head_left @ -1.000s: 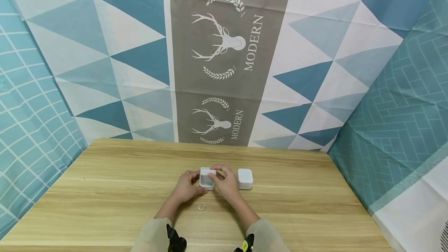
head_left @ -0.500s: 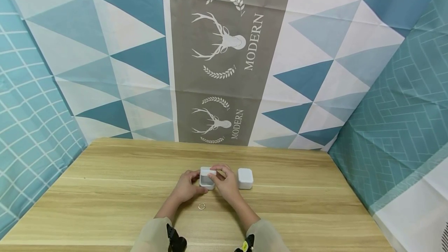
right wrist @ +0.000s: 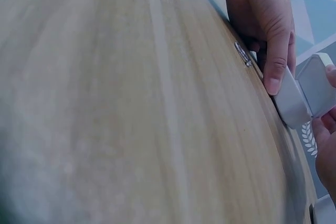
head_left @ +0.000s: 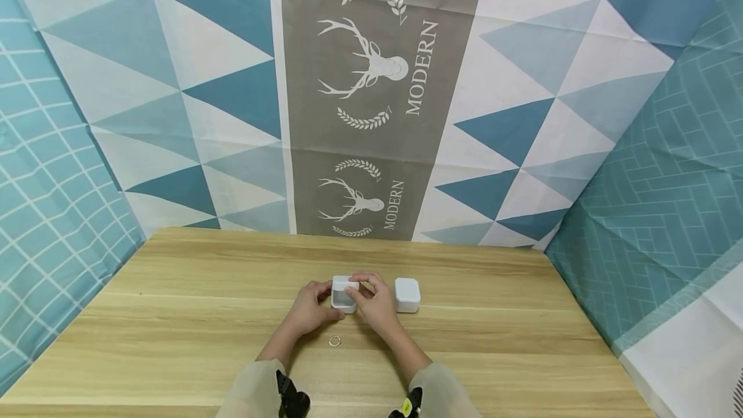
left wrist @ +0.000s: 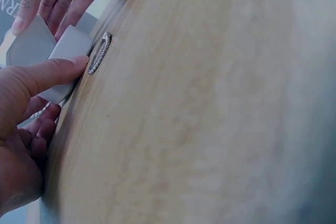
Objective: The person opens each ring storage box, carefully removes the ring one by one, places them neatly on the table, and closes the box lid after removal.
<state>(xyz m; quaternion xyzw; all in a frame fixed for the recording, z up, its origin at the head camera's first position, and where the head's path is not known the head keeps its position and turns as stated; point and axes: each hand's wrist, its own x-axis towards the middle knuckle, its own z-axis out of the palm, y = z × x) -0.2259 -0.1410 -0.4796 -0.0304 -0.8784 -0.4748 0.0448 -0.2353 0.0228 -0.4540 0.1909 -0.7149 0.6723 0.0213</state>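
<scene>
Sitting mid-worktop (head_left: 174, 315), pale wood grain under blue triangle and deer-print drapes (head_left: 360, 82), a small white box (head_left: 344, 294) was gripped by the left hand (head_left: 310, 310) and right hand (head_left: 377, 305), fingers curled around it. Wrist views showed the ring's (left wrist: 100, 53) beaded, sparkly band, closer to the near edge. A rounded white lid (head_left: 407, 295) sat just beside.

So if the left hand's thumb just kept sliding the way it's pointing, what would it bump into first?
Probably nothing new: the left hand already has its thumb pressed against the small white box. Past the box come the right hand's fingers.
</scene>
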